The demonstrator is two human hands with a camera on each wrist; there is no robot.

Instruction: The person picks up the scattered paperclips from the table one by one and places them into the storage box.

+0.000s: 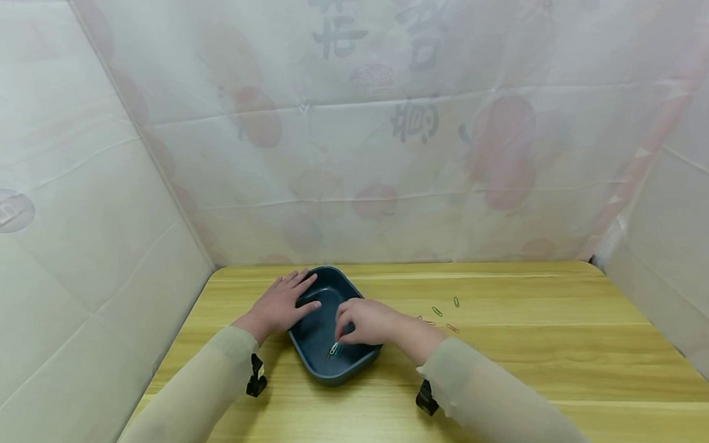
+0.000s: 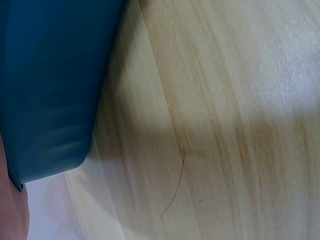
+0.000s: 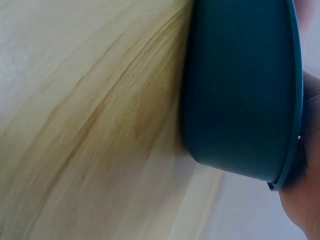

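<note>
A dark blue oval tray (image 1: 309, 278) sits on the wooden table (image 1: 511, 346), left of the middle. My left hand (image 1: 281, 302) lies flat on the tray's left rim, fingers straight, thumb reaching over the edge. My right hand (image 1: 364, 322) hovers over the inside of the tray, its fingers curled down and pinching a paper clip (image 1: 334, 348) just above the tray floor. Only the tray's outer wall (image 2: 50, 85) and bare wood show in the left wrist view. The right wrist view has the tray wall (image 3: 240, 90) and part of my hand (image 3: 307, 150) at the rim.
Several coloured paper clips (image 1: 436, 311) lie loose on the table just right of the tray. White printed sheeting (image 1: 352, 150) walls in the table at the back and on both sides. Small black clips (image 1: 256, 376) hang at both wrists.
</note>
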